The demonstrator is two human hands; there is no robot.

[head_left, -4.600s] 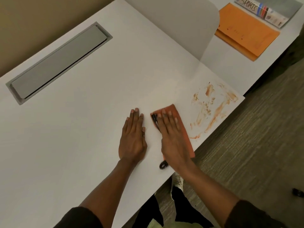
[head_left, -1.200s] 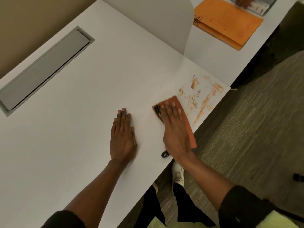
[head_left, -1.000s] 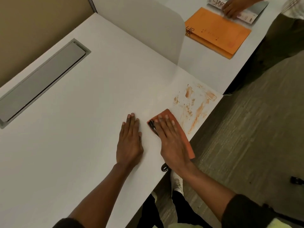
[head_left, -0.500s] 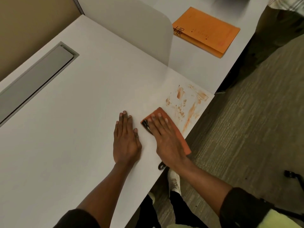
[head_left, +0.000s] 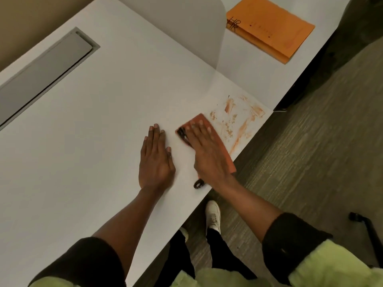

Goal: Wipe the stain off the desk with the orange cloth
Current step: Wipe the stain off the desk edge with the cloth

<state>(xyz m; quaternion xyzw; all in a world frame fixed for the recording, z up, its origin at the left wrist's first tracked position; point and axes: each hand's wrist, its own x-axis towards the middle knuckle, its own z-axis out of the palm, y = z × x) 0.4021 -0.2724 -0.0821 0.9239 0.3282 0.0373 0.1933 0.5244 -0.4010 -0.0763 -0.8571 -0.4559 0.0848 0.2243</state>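
Observation:
An orange-brown smeared stain [head_left: 238, 121] covers the near right corner of the white desk [head_left: 103, 121]. The orange cloth [head_left: 220, 145] lies flat on the desk just left of the stain, its far corner touching the nearest smears. My right hand [head_left: 207, 154] presses flat on top of the cloth with fingers stretched out. A dark mark shows on the cloth's left edge, and a small dark loop [head_left: 199, 184] pokes out under my wrist. My left hand [head_left: 156, 160] rests palm down on the bare desk, just left of the cloth.
A grey divider panel [head_left: 186, 25] stands behind the stain. Beyond it an orange folder [head_left: 273, 27] lies on the neighbouring desk. A grey cable hatch [head_left: 45, 73] is set in the desk at far left. The desk edge runs close along the cloth's right side, with carpet below.
The view shifted while both hands stayed flat. The cloth under my right hand sits slightly nearer the stain. The other person's hand and the labelled folder at the far desk are out of view.

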